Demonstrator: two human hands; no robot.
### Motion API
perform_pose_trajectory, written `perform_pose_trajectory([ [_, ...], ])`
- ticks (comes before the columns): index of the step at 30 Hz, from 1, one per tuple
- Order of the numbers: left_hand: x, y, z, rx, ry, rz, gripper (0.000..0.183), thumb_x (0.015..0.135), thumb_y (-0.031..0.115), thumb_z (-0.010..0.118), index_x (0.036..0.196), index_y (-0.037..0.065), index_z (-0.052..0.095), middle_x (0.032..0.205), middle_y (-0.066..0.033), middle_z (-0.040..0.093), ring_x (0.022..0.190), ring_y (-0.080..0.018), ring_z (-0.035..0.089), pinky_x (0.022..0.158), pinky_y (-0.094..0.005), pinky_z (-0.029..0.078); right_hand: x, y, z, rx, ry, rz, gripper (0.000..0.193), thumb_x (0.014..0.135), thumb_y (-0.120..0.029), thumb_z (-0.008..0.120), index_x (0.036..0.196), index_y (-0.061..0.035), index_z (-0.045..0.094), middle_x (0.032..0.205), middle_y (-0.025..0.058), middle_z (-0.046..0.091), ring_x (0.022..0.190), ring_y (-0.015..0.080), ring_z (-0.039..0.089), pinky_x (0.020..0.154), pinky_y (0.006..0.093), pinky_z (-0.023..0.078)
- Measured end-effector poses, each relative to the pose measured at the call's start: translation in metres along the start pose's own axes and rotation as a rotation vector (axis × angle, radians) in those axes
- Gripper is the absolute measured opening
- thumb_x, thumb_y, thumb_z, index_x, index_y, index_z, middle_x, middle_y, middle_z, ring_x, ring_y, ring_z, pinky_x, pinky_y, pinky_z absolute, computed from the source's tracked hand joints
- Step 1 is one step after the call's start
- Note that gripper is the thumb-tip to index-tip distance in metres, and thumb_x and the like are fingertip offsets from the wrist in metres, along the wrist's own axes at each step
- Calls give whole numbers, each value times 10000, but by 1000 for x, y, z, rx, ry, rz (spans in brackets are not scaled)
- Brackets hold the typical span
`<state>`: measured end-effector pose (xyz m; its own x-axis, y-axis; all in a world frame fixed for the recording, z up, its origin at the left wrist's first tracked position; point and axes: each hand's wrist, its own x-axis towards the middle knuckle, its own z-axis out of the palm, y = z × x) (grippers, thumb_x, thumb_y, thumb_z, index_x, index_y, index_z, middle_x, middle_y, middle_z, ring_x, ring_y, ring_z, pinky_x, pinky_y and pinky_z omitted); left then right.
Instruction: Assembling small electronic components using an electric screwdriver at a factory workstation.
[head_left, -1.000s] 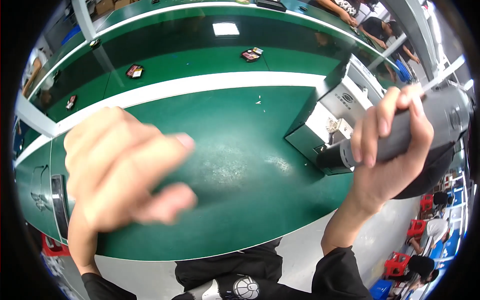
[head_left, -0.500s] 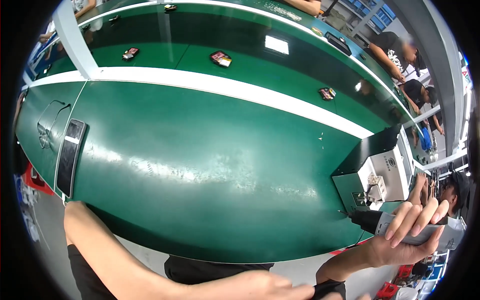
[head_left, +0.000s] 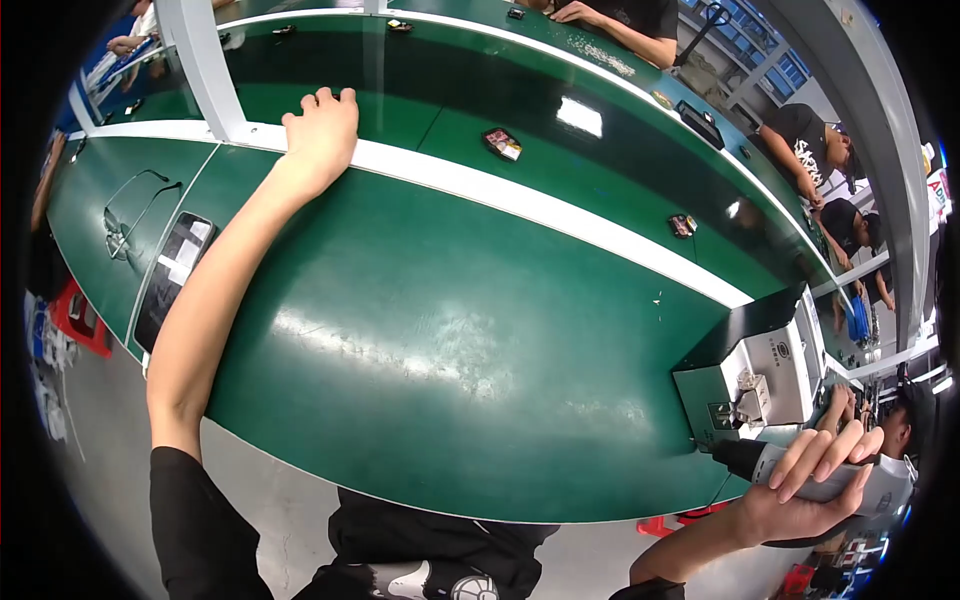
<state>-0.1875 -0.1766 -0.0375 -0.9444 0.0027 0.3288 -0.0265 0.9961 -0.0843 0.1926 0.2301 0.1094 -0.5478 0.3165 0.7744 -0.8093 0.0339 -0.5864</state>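
Note:
My left hand (head_left: 325,140) reaches across the white rail (head_left: 440,178) onto the dark green conveyor belt (head_left: 400,120). Its fingers are bent downward, and the hand hides what lies under it. On the right, my right hand (head_left: 800,500) is closed around a grey electric screwdriver (head_left: 830,484) with a black nose, held level near the bench edge. The tool's tip points left, close to a black and silver box-shaped screw feeder (head_left: 765,375). Farther along the belt sit a small dark assembly with red and yellow parts (head_left: 502,144) and a similar one (head_left: 682,226).
A smartphone (head_left: 165,285) and eyeglasses (head_left: 118,235) lie at the left of the green bench (head_left: 450,350). White posts (head_left: 205,75) rise at the belt. Several people work beyond it, one person (head_left: 815,150) at far right. Tiny white scraps (head_left: 657,298) lie near the rail.
My left hand has gone from the near edge out over the rail to the belt, where a small assembly lay before. My right hand keeps the screwdriver. The view has shifted slightly.

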Motion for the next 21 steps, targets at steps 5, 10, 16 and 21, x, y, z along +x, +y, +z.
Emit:
perform_pose_trajectory([
  [5, 0, -15, 6, -101, 42, 4, 533, 932, -40, 585, 1451, 77, 567, 1310, -241, 606, 1259, -430, 597, 981, -628, 525, -2, 20, 2, 28, -18, 25, 196, 1090, -208, 499, 1078, -25, 431, 780, 79, 459, 340, 119, 336, 283, 215, 336],
  [10, 5, -16, 11, -257, 123, 93, 476, 955, -39, 549, 1408, 78, 640, 1295, -225, 609, 1239, -405, 576, 1034, -562, 483, -1, 12, 6, 22, 30, 27, 245, 1082, -237, 522, 1045, -51, 365, 743, 77, 480, 336, 122, 435, 282, 252, 428],
  [16, -31, 45, -23, -389, 292, 374, 492, 961, -54, 537, 1423, 83, 634, 1305, -195, 595, 1248, -377, 554, 1047, -509, 470, 4, 17, 11, 91, -19, 56, 231, 1073, -213, 524, 1038, -48, 366, 756, 104, 499, 361, 162, 467, 297, 275, 438],
  [21, -120, 132, -82, -499, 137, 724, 475, 912, -55, 583, 1381, 8, 624, 1349, -196, 582, 1235, -368, 551, 1041, -468, 475, 15, 18, 19, 74, 2, 69, 238, 1099, -247, 479, 1045, -45, 366, 755, 97, 479, 354, 151, 429, 293, 278, 423],
])
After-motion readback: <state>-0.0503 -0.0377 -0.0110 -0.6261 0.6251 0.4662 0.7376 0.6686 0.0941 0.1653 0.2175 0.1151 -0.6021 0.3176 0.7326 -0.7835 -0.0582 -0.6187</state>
